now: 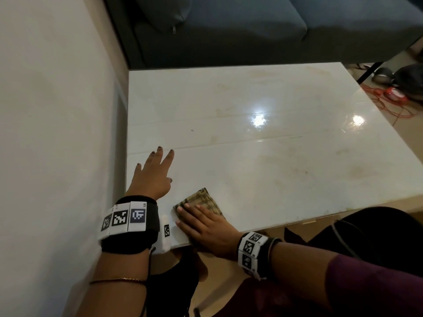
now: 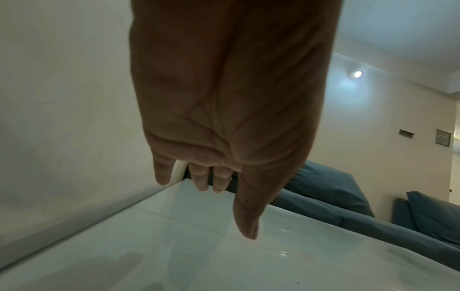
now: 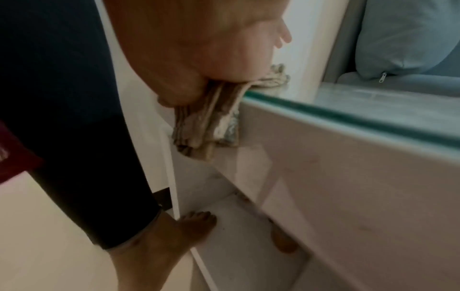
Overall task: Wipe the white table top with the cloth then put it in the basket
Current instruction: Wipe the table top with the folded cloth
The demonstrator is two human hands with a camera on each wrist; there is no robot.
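We press our right hand (image 1: 206, 227) flat, fingers straight, on the folded cloth (image 1: 201, 200) at the near left corner of the white table top (image 1: 274, 156), part overhanging the edge; our left hand (image 1: 152, 175) hovers spread, holding nothing, likely for balance; no basket shows.

Home living room: blue sofa (image 1: 251, 30)

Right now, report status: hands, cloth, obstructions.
Left hand open, fingers spread above white table top. Right hand flat, pressing folded cloth at near edge. Basket unseen.
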